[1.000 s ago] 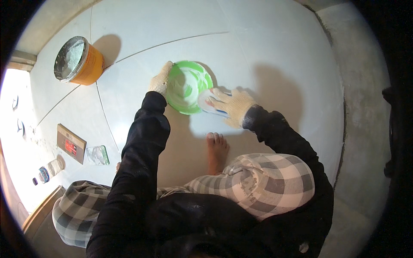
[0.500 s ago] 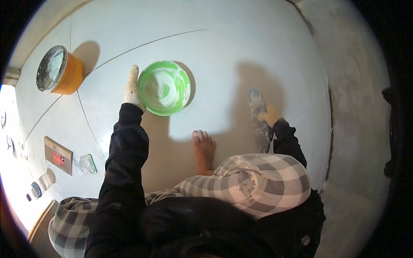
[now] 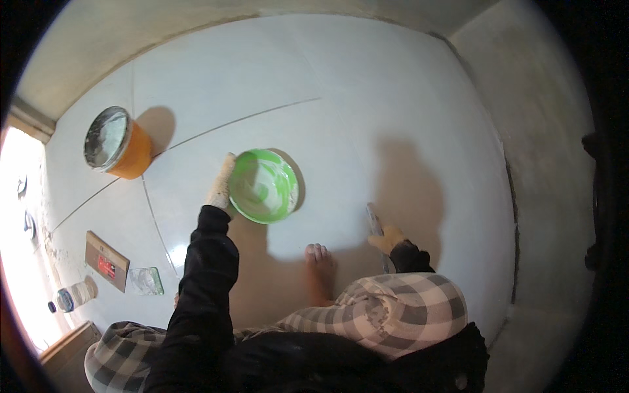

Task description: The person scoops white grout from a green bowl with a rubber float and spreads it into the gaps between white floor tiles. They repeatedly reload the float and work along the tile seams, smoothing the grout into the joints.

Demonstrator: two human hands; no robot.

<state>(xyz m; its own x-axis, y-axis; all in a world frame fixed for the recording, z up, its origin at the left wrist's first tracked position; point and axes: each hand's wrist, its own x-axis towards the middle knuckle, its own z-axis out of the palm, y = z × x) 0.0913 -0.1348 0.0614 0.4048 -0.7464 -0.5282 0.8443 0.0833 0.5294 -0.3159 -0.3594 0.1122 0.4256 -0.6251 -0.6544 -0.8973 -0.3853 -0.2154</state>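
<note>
A green bowl [image 3: 284, 173] smeared inside with white paste rests on the pale tiled floor. My left hand [image 3: 221, 187], in a cream knitted glove, grips its left side, the fingers lying along the outer wall; the thumb is hidden. Over to the right, my gloved right hand [image 3: 388, 240] is wrapped round a long grey trowel [image 3: 373, 218] with whitish smears. The trowel is turned edge-on, so only a thin strip of it shows, and its near end runs down by my checked knee. It is apart from the bowl.
An orange bucket [image 3: 135, 154] with pale paste in it stands at the far left. Nearer on the left are a brown flat box [image 3: 107, 261], a white-smeared flat piece [image 3: 147, 281] and a clear bottle [image 3: 73, 298]. A wall [image 3: 550, 131] rises on the right. My bare foot [image 3: 320, 275] is between my hands.
The view has tilted, so everything sits lower in it. My right hand has come left and closer to me, turning the trowel from its broad face to its edge. My left hand stays at the bowl.
</note>
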